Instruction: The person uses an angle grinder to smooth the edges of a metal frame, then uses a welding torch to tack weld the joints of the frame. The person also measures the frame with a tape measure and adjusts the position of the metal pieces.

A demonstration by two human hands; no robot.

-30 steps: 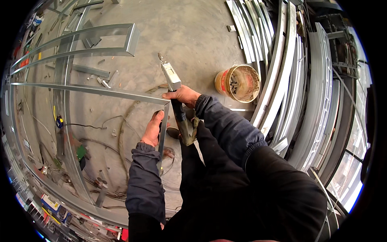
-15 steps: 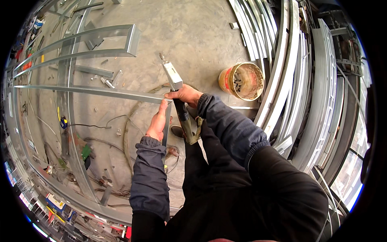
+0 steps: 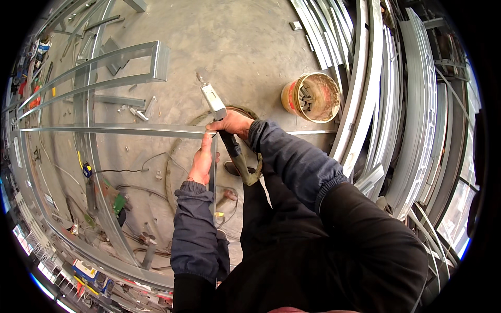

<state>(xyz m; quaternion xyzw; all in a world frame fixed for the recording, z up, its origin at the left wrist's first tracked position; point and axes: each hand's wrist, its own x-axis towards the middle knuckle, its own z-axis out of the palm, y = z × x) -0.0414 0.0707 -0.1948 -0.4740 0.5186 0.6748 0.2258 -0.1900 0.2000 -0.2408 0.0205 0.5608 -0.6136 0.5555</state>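
Head view, looking down past my sleeves: the metal frame (image 3: 146,130) lies ahead and to the left of me, its long rail running crosswise away to my left and its short rail (image 3: 213,182) coming back toward my body. The two meet at a corner (image 3: 211,133), right between my hands. My left hand (image 3: 201,164) is on the near side of that corner, wrapped around the short rail, with one digit stretched up along it toward the joint and fingertips showing on the far side of the metal. My right hand (image 3: 234,124) sits at the corner's right, closed around a tool (image 3: 213,100) just below its pale boxy body; its thumb reaches left over the corner and seems to touch it, though I cannot tell how hard it presses. The tool slants, its long axis going from a narrow tip (image 3: 200,77), up and left beyond the frame, down to a dark lower part near my legs. My right hand is nearer the joint. Off to the right, well apart, a bucket (image 3: 288,99) stands on the floor (image 3: 250,47).
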